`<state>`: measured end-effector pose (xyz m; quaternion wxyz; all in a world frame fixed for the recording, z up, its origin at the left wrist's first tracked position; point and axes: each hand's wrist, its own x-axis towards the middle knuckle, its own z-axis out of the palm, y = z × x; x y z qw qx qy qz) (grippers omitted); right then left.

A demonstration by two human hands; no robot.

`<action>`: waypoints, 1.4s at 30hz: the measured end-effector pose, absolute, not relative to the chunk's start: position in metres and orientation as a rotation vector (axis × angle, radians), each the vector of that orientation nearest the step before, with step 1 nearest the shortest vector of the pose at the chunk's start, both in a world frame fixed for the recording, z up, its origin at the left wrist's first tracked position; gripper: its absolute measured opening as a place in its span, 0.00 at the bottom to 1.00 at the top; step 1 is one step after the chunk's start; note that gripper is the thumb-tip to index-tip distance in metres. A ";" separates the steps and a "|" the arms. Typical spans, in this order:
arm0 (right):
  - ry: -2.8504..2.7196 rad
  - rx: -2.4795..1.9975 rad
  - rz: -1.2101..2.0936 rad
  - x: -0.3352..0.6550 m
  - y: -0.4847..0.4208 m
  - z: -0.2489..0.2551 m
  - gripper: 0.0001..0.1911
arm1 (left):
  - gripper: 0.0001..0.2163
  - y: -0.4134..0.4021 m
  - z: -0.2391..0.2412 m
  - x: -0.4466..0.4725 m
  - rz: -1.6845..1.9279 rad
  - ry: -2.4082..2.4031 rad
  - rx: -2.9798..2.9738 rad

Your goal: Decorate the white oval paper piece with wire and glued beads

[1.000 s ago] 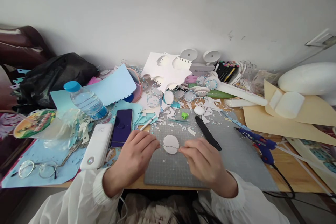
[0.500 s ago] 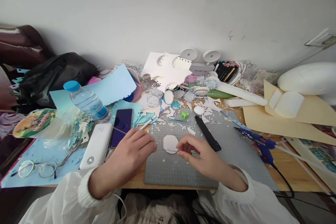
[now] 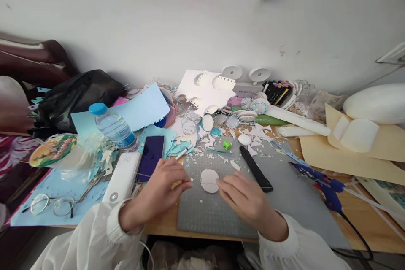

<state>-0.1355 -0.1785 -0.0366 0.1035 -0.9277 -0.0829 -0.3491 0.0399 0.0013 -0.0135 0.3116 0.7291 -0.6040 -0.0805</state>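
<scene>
A round white disc [image 3: 209, 175] lies flat on the grey cutting mat [image 3: 218, 219], in front of me. Across its middle runs a fine thread [image 3: 207, 183], stretched between both hands. My left hand [image 3: 164, 183] is left of the disc, thumb and fingertips pinched together on one end; a loose tail of the thread shows beyond it over the phone. Just at the disc's right edge, my right hand [image 3: 242, 196] is closed on the other end, its fingers somewhat smeared by motion.
White and blue paper scraps litter the mat's far side around a green sharpener-like block [image 3: 227, 145]. A black cutter-like tool [image 3: 255, 168] and a blue glue gun [image 3: 325, 183] lie right. Left are a phone [image 3: 151, 158], white power bank [image 3: 122, 177], water bottle [image 3: 115, 128] and glasses [image 3: 52, 205].
The thread, which curved over the disc's lower part, now runs nearly straight across its middle. My right hand has turned palm-down. The whole view has shifted slightly.
</scene>
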 end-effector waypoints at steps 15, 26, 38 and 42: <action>-0.084 -2.384 -0.556 -0.137 -0.175 -0.031 0.06 | 0.09 0.008 -0.009 0.049 -0.797 -1.374 1.785; 0.115 -2.227 -0.426 -0.137 -0.168 -0.028 0.07 | 0.10 0.006 -0.018 0.053 -0.875 -1.337 1.758; 0.577 -2.280 -0.662 -0.186 -0.206 -0.032 0.10 | 0.28 0.046 -0.015 0.107 1.083 -0.782 1.984; 0.708 -2.343 -0.819 -0.214 -0.217 -0.037 0.10 | 0.35 0.055 -0.034 0.151 0.906 -0.509 2.172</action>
